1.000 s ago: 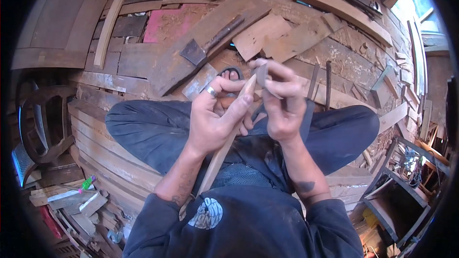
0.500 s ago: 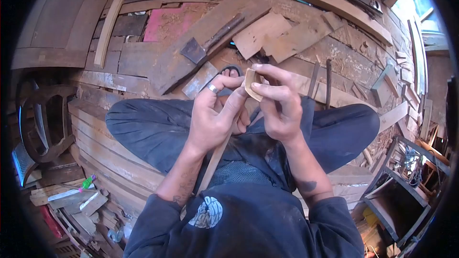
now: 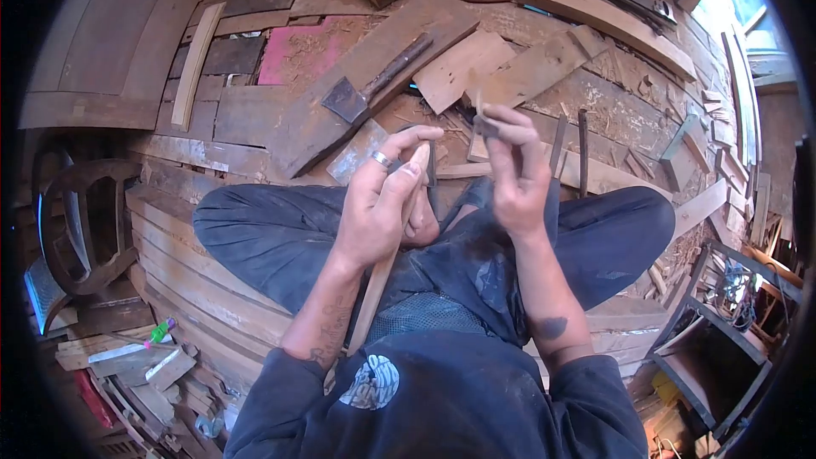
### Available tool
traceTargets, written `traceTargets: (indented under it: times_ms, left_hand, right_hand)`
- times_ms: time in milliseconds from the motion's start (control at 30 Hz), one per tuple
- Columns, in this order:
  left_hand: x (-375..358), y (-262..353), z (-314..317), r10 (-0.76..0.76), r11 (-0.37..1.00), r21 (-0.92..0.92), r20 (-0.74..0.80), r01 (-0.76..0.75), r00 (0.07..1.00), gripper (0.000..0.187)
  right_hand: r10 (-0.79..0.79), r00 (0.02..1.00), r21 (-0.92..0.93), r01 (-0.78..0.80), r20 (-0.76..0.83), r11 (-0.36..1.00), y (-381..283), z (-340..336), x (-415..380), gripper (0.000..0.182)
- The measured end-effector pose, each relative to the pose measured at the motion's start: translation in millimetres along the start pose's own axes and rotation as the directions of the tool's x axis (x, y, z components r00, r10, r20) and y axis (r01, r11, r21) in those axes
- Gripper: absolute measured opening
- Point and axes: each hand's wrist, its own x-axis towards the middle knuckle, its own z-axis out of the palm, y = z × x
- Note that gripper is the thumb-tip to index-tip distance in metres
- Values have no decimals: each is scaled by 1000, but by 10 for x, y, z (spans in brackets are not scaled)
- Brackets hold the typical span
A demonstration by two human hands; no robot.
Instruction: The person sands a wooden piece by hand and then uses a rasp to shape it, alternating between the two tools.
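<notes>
My left hand [image 3: 371, 217], a ring on one finger, is closed around a long, thin wooden stick [image 3: 375, 293]. The stick's narrowed tip shows beside my thumb, and its lower end slants down toward my shirt. To the right and a little higher, my right hand [image 3: 520, 172] is pinching a small folded piece of sandpaper [image 3: 478, 105], seen almost edge-on and slightly blurred. A gap separates the sandpaper from the stick. My crossed legs [image 3: 263, 225] and one bare foot lie beneath the hands.
Ahead, a hatchet [image 3: 345, 100] lies on a thick plank [image 3: 310, 123]. Loose boards [image 3: 466, 68] and shavings cover the floor around it. A curved wooden frame [image 3: 81, 225] stands at left, above scrap wood [image 3: 149, 365]. A metal-framed shelf [image 3: 714, 340] stands at right.
My right hand has moved the sandpaper up and right, away from the stick's tip, which is now uncovered. My left hand stays on the stick, its forefinger now extended further.
</notes>
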Motion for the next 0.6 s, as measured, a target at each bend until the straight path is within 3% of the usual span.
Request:
traceTargets:
  times_ms: [167,267,367,433,500,600]
  left_hand:
    - [-5,10,14,49,999,5,7,-49,999,41]
    - [-15,-29,-23,11,998,-59,16,-10,1000,41]
    - [-5,-43,-11,15,999,-46,-6,-15,1000,39]
    - [3,-29,-5,60,998,-7,-25,-60,998,37]
    - [-1,-23,-14,35,996,-83,-54,-40,998,32]
    - [-25,-71,13,30,988,-151,-47,-37,998,24]
  right_hand:
    - [-51,996,-48,54,77,997,-62,35,-82,17]
    - [-139,987,19,138,76,990,-190,107,-36,21]
    - [-278,941,-31,289,195,957,-277,161,31,25]
    - [-221,949,-75,243,223,967,-95,164,-48,28]
    - [-162,956,-126,196,243,972,-61,166,-45,30]
    - [-241,941,-30,256,239,966,-204,192,13,30]
